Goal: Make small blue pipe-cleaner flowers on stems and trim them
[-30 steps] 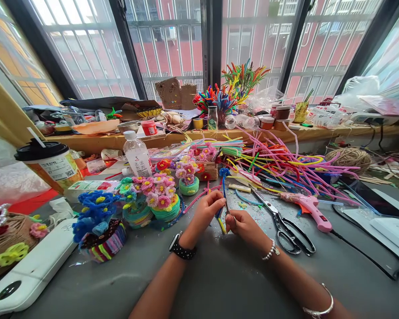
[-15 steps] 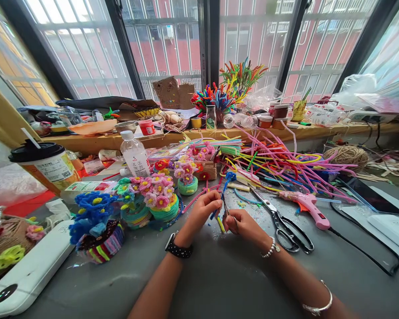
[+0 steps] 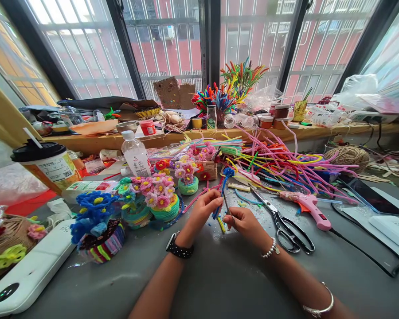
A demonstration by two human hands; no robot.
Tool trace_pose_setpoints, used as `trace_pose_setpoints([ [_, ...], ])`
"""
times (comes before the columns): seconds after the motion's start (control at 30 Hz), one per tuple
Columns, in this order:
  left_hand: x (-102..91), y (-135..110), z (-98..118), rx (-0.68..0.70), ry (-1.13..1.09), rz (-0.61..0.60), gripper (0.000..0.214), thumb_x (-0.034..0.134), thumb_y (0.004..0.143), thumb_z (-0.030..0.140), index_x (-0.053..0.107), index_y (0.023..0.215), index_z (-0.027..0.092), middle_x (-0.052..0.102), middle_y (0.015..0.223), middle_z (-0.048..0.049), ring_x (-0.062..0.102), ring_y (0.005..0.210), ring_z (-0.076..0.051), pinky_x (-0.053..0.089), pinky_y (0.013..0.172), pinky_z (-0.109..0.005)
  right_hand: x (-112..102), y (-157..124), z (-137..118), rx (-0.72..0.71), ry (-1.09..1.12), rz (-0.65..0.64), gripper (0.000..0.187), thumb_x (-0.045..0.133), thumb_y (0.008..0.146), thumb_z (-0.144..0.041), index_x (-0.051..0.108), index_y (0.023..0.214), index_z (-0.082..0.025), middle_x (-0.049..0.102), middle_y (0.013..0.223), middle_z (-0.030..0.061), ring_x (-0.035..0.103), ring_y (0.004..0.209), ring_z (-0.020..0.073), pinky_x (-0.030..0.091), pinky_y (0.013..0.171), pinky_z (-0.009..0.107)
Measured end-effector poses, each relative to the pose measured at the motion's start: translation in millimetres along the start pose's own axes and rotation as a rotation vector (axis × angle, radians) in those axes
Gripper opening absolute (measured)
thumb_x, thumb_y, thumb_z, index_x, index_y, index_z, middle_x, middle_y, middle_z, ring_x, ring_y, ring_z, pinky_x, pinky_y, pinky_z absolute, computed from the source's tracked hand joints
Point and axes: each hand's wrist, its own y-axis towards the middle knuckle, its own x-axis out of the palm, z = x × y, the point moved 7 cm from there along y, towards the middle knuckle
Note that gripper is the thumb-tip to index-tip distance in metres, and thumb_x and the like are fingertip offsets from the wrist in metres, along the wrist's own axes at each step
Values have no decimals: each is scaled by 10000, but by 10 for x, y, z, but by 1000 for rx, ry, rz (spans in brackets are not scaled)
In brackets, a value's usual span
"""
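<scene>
In my left hand point(image 3: 206, 212) a blue pipe-cleaner flower point(image 3: 228, 172) is pinched by its stem, the bloom standing above my fingertips. My right hand point(image 3: 246, 223) is closed on small dark scissors point(image 3: 226, 204), their pointed blades beside the blue stem. Below my fingers, a short yellow piece of pipe cleaner point(image 3: 221, 225) lies on the grey table among bits of fluff. The scissors' handles are mostly hidden by my right fingers.
Large black-handled scissors point(image 3: 284, 226) and a pink glue gun point(image 3: 309, 208) lie to the right. Fuzzy flower pots point(image 3: 101, 243) stand at left, near a bottle point(image 3: 135, 155) and a drink cup point(image 3: 48, 164). Loose pipe cleaners point(image 3: 286, 161) heap behind.
The blue flower has shifted slightly left and down. My right hand has moved slightly right, and the small scissors have tilted against the stem.
</scene>
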Motion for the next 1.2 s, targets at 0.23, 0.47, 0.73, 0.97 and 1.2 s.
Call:
trace_pose_setpoints([
  [0.23, 11, 2, 32, 0, 68, 15, 223, 410, 752, 321, 384, 588, 174, 374, 540, 46, 351, 504, -80, 300, 511, -217, 11, -15, -14, 6, -28, -11, 522, 401, 658, -643, 392, 445, -166, 358, 443, -34, 308, 446, 79, 240, 441, 214],
  [0.47, 19, 5, -9, -2, 93, -1, 213, 415, 735, 312, 371, 578, 174, 356, 531, 54, 338, 493, -75, 288, 498, -214, 21, -28, -28, 26, 8, -31, 541, 391, 640, -669, 413, 459, -159, 359, 446, -36, 302, 444, 75, 235, 440, 210],
  [0.73, 36, 4, 30, 25, 193, 6, 187, 406, 720, 281, 359, 575, 173, 321, 548, 53, 305, 513, -78, 262, 492, -213, 86, -26, 21, 25, 88, -89, 598, 312, 628, -725, 452, 503, -157, 303, 424, -51, 267, 414, 71, 202, 416, 212],
  [0.97, 26, 20, 23, 39, 239, 23, 190, 396, 712, 294, 350, 574, 172, 307, 555, 50, 293, 530, -82, 253, 503, -215, 41, -12, 24, 51, 80, -13, 546, 406, 634, -675, 427, 463, -158, 313, 428, -48, 266, 416, 66, 201, 424, 217],
  [1.2, 56, 14, 21, -5, 219, -37, 179, 405, 690, 292, 358, 565, 172, 322, 545, 48, 308, 525, -84, 260, 499, -214, 71, -14, 1, -1, 102, -108, 634, 272, 629, -738, 478, 503, -152, 300, 431, -48, 266, 412, 73, 201, 420, 218],
])
